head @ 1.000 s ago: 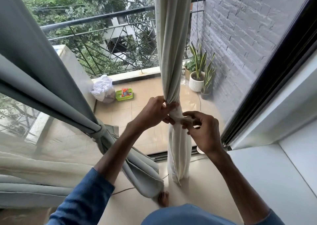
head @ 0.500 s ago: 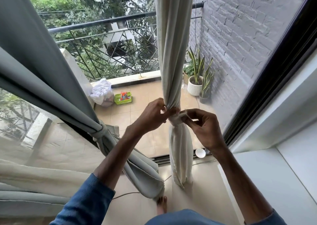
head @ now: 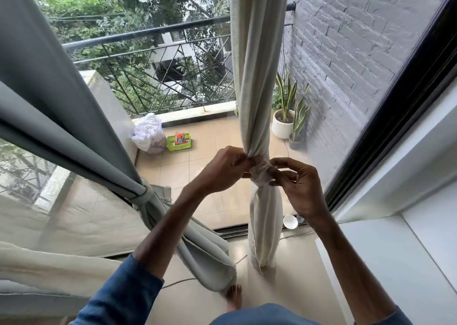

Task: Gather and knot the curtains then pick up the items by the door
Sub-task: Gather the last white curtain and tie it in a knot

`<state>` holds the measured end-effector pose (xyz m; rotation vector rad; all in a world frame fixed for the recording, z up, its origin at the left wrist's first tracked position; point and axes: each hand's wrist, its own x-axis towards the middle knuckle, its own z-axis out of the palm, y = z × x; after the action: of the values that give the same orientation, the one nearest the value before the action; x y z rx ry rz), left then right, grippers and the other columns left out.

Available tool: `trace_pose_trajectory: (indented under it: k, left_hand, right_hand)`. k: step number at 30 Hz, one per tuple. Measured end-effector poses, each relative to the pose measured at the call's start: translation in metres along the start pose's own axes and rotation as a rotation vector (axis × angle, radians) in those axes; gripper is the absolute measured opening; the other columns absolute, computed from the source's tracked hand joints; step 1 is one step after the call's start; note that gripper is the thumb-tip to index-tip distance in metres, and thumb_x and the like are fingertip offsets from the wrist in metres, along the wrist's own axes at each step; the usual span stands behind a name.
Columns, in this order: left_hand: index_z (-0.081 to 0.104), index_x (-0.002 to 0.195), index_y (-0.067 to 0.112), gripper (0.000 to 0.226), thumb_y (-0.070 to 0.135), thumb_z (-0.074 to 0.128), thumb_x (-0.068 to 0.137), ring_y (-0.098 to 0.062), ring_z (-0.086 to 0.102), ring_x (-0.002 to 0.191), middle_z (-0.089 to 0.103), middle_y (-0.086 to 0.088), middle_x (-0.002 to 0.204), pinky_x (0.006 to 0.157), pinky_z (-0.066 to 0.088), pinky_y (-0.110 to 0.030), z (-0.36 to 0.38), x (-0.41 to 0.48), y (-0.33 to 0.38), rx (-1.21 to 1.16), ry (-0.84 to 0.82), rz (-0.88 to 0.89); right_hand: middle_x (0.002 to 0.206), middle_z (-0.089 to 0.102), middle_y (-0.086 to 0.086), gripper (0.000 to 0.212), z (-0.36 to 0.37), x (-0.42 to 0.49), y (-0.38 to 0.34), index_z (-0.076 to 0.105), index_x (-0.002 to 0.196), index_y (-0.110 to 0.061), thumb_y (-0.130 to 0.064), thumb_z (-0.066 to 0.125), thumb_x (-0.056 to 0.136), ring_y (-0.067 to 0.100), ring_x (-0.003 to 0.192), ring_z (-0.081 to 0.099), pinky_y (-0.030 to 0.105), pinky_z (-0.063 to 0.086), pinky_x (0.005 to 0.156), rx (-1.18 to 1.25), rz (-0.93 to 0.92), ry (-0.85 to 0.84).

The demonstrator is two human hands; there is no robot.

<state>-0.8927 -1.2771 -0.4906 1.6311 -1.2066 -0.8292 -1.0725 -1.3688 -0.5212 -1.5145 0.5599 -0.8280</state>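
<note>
**Cream curtain pinched at its knot**

Blue sleeves (head: 118, 297) lowest in view, with a bare foot (head: 233, 297) on the indoor floor between them. Just past the foot, the tail of the grey curtain (head: 49, 102), already tied at mid-height and slanting up to the left, sheer curtain (head: 74, 213) behind it. Beside that, the cream curtain (head: 257, 77), hanging straight to the floor, gathered into one rope with a knot (head: 259, 176) at its waist. Left grip (head: 222, 168) curled tight round the gathered cloth at the top of the knot. Right grip (head: 296, 188) on the knot's other side, thumb and fingertips pinching its wrap, other fingers loosely bent. Small white cup (head: 290, 222) by the door track (head: 235, 230), below the right wrist. Out on the balcony tiles, a green basket (head: 179, 141) beside a white bag (head: 148, 136), well apart from both grips. Potted plants (head: 284, 124) against the grey brick wall (head: 346, 52). Railing (head: 148, 32) and trees beyond.
</note>
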Motion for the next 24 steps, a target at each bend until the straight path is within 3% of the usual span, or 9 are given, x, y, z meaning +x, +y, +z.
trace_pose_trajectory:
  k: [2, 7, 11, 14, 18, 20, 21, 24]
  left_hand:
    - [0.067, 0.091, -0.009, 0.064, 0.054, 0.061, 0.089, -0.037, 0.073, 0.098, 0.067, -0.037, 0.097, 0.080, 0.062, -0.051, 0.000, 0.000, 0.002, 0.022, -0.014, 0.014]
    - [0.064, 0.082, -0.008, 0.055, 0.045, 0.057, 0.094, -0.026, 0.067, 0.079, 0.062, -0.015, 0.077, 0.078, 0.061, -0.057, 0.002, 0.003, 0.004, 0.028, -0.019, 0.002]
    - [0.069, 0.081, 0.001, 0.049, 0.047, 0.057, 0.095, -0.037, 0.073, 0.082, 0.069, -0.021, 0.079, 0.073, 0.060, -0.057, 0.003, 0.001, 0.007, 0.059, -0.013, 0.026]
    - [0.069, 0.081, -0.001, 0.051, 0.045, 0.057, 0.098, -0.042, 0.071, 0.078, 0.068, -0.025, 0.077, 0.069, 0.059, -0.058, 0.004, -0.001, 0.008, 0.088, -0.012, 0.036]
    - [0.072, 0.073, 0.005, 0.048, 0.046, 0.063, 0.096, -0.030, 0.066, 0.058, 0.069, -0.010, 0.064, 0.053, 0.056, -0.046, 0.006, -0.006, 0.013, 0.188, 0.026, 0.085]
    - [0.070, 0.064, 0.016, 0.041, 0.047, 0.070, 0.091, -0.020, 0.046, 0.045, 0.059, -0.008, 0.054, 0.042, 0.038, -0.035, 0.008, -0.011, 0.013, 0.270, 0.045, 0.108]
    - [0.069, 0.061, 0.022, 0.037, 0.046, 0.072, 0.089, -0.020, 0.040, 0.045, 0.057, -0.013, 0.054, 0.043, 0.033, -0.035, 0.009, -0.012, 0.011, 0.286, 0.073, 0.107]
    - [0.073, 0.063, 0.014, 0.034, 0.038, 0.073, 0.087, -0.038, 0.050, 0.048, 0.060, -0.021, 0.057, 0.042, 0.042, -0.043, 0.009, -0.012, 0.004, 0.218, 0.146, 0.086]
  right_hand:
    - [0.091, 0.077, -0.003, 0.017, 0.000, 0.000, -0.001, 0.074, 0.096, -0.025, -0.009, 0.072, 0.091, 0.021, 0.076, 0.076, 0.042, 0.062, 0.072, -0.041, -0.036, -0.004]
    - [0.094, 0.077, -0.002, 0.019, 0.000, 0.002, -0.002, 0.074, 0.099, -0.031, -0.014, 0.075, 0.091, 0.019, 0.075, 0.075, 0.046, 0.063, 0.072, -0.157, -0.106, -0.017]
    - [0.087, 0.077, -0.001, 0.010, 0.000, 0.003, 0.001, 0.076, 0.096, -0.021, -0.017, 0.079, 0.087, 0.023, 0.072, 0.076, 0.053, 0.063, 0.068, -0.132, -0.078, 0.027]
    - [0.079, 0.075, 0.004, 0.021, 0.000, 0.004, 0.000, 0.073, 0.089, -0.011, -0.025, 0.085, 0.078, 0.028, 0.070, 0.075, 0.053, 0.063, 0.064, -0.068, -0.034, 0.078]
    - [0.067, 0.072, 0.003, 0.035, -0.003, 0.005, 0.001, 0.071, 0.080, -0.012, -0.040, 0.089, 0.070, 0.024, 0.060, 0.072, 0.049, 0.061, 0.055, -0.154, -0.010, 0.127]
    - [0.074, 0.073, -0.003, 0.036, -0.007, 0.006, 0.006, 0.072, 0.085, -0.018, -0.045, 0.089, 0.070, 0.017, 0.066, 0.070, 0.046, 0.062, 0.063, -0.240, 0.004, 0.128]
    - [0.081, 0.074, -0.005, 0.036, -0.008, 0.007, 0.009, 0.072, 0.089, -0.020, -0.045, 0.089, 0.071, 0.013, 0.072, 0.070, 0.041, 0.061, 0.068, -0.269, 0.013, 0.111]
    - [0.088, 0.075, -0.006, 0.041, -0.009, 0.012, 0.013, 0.072, 0.095, -0.021, -0.050, 0.088, 0.070, 0.010, 0.077, 0.070, 0.030, 0.056, 0.066, -0.247, 0.061, -0.012]
